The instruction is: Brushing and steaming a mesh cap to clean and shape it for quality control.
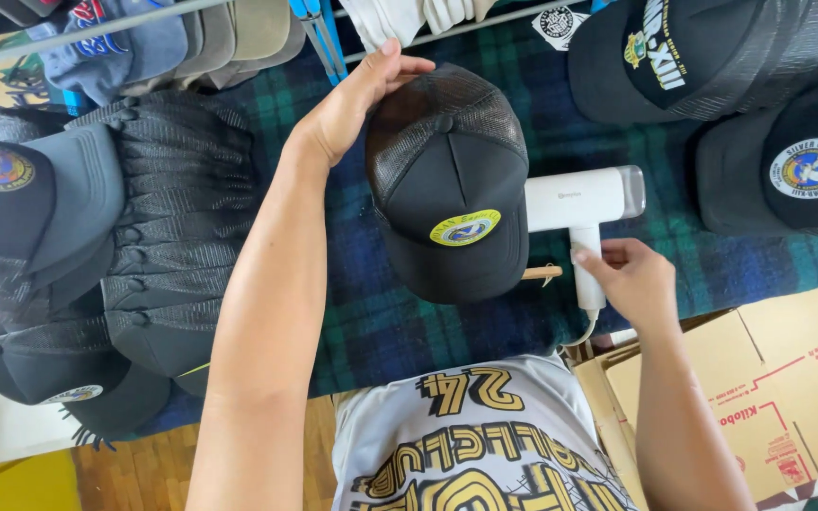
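Black mesh-backed cap [449, 180] in left hand [347, 109] fingers; right hand [631, 279] fingers around smooth white steamer [584, 213].

The person wore a light grey shirt [485, 445] printed with large angular lettering in gold with black outlines. Both arms were bare from the shoulder down, with no watch, rings or gloves showing.
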